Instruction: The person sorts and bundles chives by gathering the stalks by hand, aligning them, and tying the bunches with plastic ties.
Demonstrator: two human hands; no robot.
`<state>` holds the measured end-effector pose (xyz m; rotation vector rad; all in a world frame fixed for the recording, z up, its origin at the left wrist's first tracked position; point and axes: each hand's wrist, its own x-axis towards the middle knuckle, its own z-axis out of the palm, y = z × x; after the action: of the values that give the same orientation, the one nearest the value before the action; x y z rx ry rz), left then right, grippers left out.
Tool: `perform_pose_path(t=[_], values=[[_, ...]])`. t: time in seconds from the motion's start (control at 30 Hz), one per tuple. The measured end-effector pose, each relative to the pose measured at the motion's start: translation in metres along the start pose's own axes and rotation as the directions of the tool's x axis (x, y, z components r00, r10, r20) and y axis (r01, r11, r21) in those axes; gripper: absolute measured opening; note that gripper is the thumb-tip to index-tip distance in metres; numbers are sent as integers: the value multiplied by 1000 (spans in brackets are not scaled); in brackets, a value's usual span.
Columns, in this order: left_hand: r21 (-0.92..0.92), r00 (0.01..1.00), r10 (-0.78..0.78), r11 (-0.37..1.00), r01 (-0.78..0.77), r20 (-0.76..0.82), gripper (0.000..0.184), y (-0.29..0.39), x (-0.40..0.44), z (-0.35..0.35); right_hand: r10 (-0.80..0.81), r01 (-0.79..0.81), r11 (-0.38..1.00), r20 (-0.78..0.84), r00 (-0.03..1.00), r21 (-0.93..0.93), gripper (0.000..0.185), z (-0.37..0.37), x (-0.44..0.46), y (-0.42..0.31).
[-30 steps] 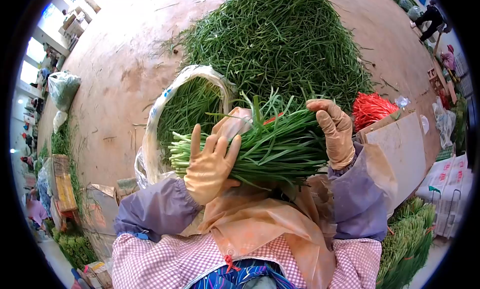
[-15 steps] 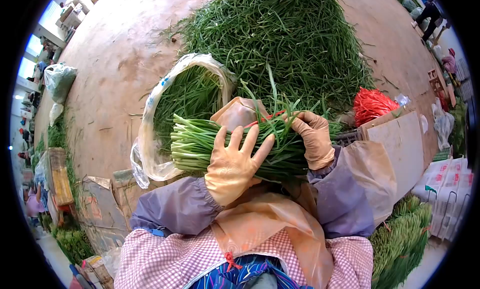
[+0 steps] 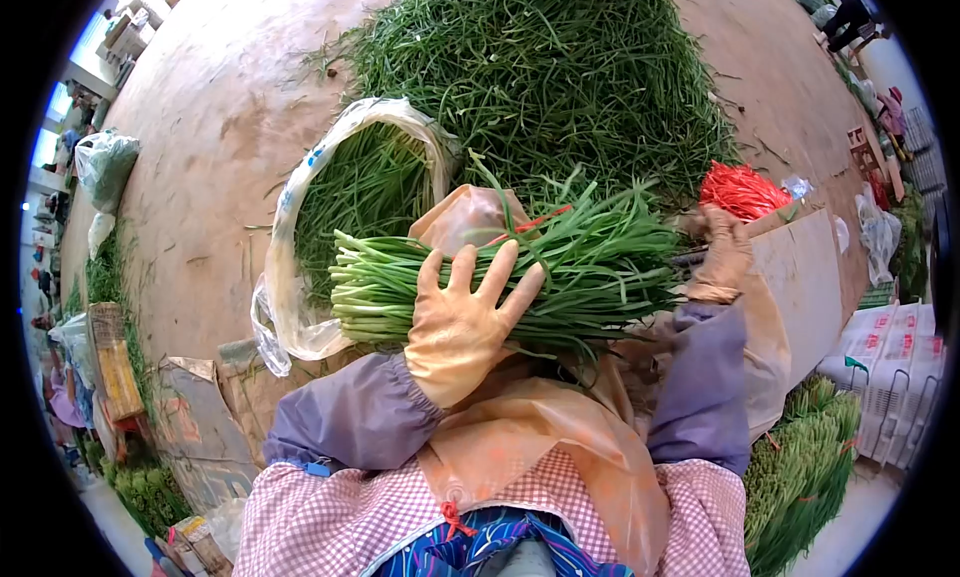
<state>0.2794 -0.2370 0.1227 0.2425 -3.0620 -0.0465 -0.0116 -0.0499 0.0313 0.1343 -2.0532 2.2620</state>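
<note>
Across my lap lies a bundle of long green stalks (image 3: 590, 277), pale ends to the left and leafy ends to the right. My gloved left hand (image 3: 465, 322) rests flat on it with fingers spread. Just past the leafy ends is my gloved right hand (image 3: 722, 257), blurred by motion; its fingers are too smeared to read. A red tie (image 3: 540, 220) lies along the bundle's far side, near a plastic-covered knob (image 3: 470, 220).
A large heap of green stalks (image 3: 540, 87) covers the floor ahead. Beside it stands a ring of rolled plastic (image 3: 290, 227) around more stalks. Red ties (image 3: 742, 190) lie at the right by a cardboard sheet (image 3: 800, 277). Tied bundles (image 3: 805, 467) stand at the lower right. Other people are far off.
My right hand has come off the leaves and moved right, beyond their tips. The leafy ends now lie spread to the right. My left hand has stayed on the bundle.
</note>
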Motion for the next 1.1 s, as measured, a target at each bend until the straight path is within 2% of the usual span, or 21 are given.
perform_pose_path(t=[0.07,0.1,0.17,0.2,0.23,0.27,0.33,0.43,0.53,0.57,0.6,0.67,0.7,0.8,0.83,0.87,0.9,0.93,1.03,1.1], values=[[5,1000,-10,1000,9,20,88,1,0,-1,41,-46,997,84,996,60,16,-1,-3,-35],[1,1000,-16,1000,16,27,88,2,1,-2,78,-76,997,274,959,-18,22,2,-11,-57],[1,999,-23,1000,23,35,87,3,3,-1,183,-91,979,606,774,-180,36,15,-41,-98],[5,999,-24,1000,23,36,87,3,3,-1,365,-102,916,703,610,-387,58,20,-53,-112],[9,999,-23,1000,23,37,87,4,3,-1,336,-126,939,786,519,-319,66,22,-69,-103],[8,999,-26,1000,26,36,87,5,3,-2,332,15,921,807,488,-388,72,25,-76,-99],[5,999,-36,999,36,34,86,5,3,0,313,-189,950,782,538,-249,76,40,-98,-89],[41,1000,-28,999,28,7,84,10,0,3,227,-208,970,767,600,-123,63,60,-114,-81],[35,999,-6,999,8,-49,55,12,-2,5,212,136,928,793,571,-346,45,72,-121,-95],[25,998,-11,1000,12,-54,52,11,-5,7,25,308,915,797,603,-261,32,71,-129,-91],[41,998,-12,999,14,-57,54,11,-6,11,4,358,900,826,564,-249,32,71,-132,-90],[75,998,-8,997,12,-61,61,12,-9,19,84,432,838,861,502,-334,29,76,-139,-101],[72,998,-12,997,17,-62,61,12,-9,18,-69,551,798,871,487,-245,23,75,-140,-91],[65,997,-28,997,32,-69,63,14,-8,12,102,76,978,756,647,-196,17,67,-137,-88],[48,997,-46,998,49,-55,67,13,-8,9,234,-195,971,696,679,-136,14,65,-136,-98],[39,997,-52,998,54,-53,67,12,-9,8,411,-454,881,691,595,-134,13,56,-126,-104],[28,997,-58,998,59,-51,68,12,-10,8,429,-555,831,683,591,-41,13,50,-126,-94],[15,997,-62,998,63,-49,68,12,-10,8,447,-644,764,675,586,53,13,46,-127,-82],[72,994,-37,996,45,-108,65,16,-14,16,420,-650,731,614,668,208,13,41,-134,-69],[61,992,-45,997,52,-114,66,17,-15,16,387,-590,766,551,740,254,13,36,-128,-69]])
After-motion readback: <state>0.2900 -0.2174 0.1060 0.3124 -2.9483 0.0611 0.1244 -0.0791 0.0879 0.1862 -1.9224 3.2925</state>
